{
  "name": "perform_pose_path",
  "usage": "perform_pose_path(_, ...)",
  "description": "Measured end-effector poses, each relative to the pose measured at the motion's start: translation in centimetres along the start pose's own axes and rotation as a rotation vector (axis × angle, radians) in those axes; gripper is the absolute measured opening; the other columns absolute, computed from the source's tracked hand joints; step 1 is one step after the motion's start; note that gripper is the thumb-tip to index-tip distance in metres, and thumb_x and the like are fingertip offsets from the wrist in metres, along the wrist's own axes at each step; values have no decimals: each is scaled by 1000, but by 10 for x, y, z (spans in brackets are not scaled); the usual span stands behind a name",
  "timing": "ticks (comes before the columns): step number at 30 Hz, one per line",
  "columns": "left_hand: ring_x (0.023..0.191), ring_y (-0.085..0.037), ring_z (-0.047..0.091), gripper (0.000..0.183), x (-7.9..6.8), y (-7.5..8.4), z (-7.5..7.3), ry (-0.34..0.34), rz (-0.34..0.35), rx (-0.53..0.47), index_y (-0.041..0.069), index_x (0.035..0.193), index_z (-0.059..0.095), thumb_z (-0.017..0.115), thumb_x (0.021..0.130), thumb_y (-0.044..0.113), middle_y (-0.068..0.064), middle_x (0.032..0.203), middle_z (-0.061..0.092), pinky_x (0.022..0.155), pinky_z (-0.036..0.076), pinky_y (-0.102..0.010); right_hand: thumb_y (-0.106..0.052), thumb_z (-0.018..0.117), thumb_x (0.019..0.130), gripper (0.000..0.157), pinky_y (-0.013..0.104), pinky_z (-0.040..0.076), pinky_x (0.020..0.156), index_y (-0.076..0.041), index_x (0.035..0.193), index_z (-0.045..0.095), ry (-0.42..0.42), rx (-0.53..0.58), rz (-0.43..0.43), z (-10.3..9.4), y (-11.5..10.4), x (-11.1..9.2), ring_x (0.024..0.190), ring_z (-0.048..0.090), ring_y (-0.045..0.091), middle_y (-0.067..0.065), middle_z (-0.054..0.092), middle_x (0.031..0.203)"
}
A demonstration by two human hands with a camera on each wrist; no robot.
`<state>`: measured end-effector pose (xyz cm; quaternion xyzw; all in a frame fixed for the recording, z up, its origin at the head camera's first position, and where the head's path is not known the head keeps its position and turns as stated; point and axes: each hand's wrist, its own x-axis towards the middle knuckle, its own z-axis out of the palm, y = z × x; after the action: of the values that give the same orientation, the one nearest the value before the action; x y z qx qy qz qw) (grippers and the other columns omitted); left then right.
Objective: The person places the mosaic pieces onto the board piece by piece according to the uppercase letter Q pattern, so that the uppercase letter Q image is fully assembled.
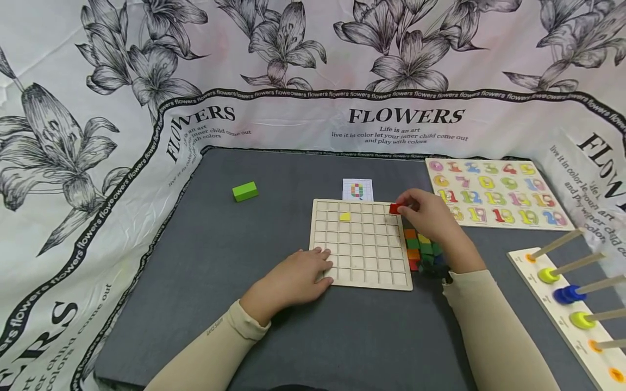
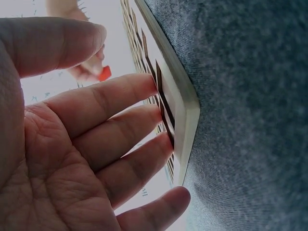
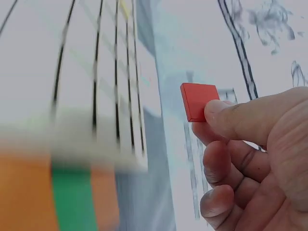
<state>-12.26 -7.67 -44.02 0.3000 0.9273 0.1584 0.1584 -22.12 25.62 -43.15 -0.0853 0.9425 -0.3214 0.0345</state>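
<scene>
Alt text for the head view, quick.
A right hand pinches a red tile at the far right corner of a wooden grid board; the left hand touches the board's left side. One yellow tile sits on the board.

We read "FLOWERS" in large capitals on the white sheet [image 1: 288,122], at far left, far centre and far right. Below the centre one: "Life is an art / live it in color let your inner child come out / and play with colors". Black band [image 1: 313,94] on the sheet: "flowers", repeated. Number board [image 1: 490,217], far right: we make out 4, 7, 11, 12, 17, 20. Left sleeve [image 1: 235,328]: small lettering, illegible to us.
</scene>
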Motion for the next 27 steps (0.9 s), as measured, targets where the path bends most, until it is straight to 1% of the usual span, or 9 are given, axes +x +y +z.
perform_pose_path(4,158,-30,47,44,0,-1,1,-5,2,-9,10,148,69,64,110,31,-11,166,54,130,39,-57,-17,65,111,17,42,51,77,-9,125,71,-45,52,-24,19,-19,16,94,62,31,16,73,117)
perform_pose_path(6,158,-30,47,44,1,-1,2,-7,3,-12,10,148,69,64,110,32,-11,166,54,130,39,-57,-18,65,111,17,42,52,80,-9,125,71,-71,72,-29,31,-25,25,97,63,31,15,73,120)
perform_pose_path(9,158,-30,47,45,3,-1,4,-10,3,-13,10,149,68,64,110,32,-11,166,54,130,39,-56,-16,67,110,16,43,52,83,-8,123,72,-91,90,-33,46,-30,35,97,64,31,16,74,119)
perform_pose_path(12,159,-29,47,46,4,-2,6,-11,1,-7,10,150,68,63,110,32,-11,167,53,130,39,-56,-14,68,108,15,43,52,85,-7,120,72,-85,91,-24,57,-31,40,97,65,31,16,75,118)
perform_pose_path(17,158,-29,47,46,4,-2,6,-6,-1,13,10,150,68,64,110,33,-10,166,54,130,39,-55,-15,69,107,13,43,53,85,-8,118,72,-88,108,9,64,-31,42,96,66,31,15,75,116)
perform_pose_path(27,158,-29,48,46,3,-2,3,-6,-8,23,10,150,68,64,110,33,-10,166,55,129,40,-55,-17,68,108,13,40,54,82,-9,116,73,-126,78,-2,66,-34,40,92,66,29,13,74,111)
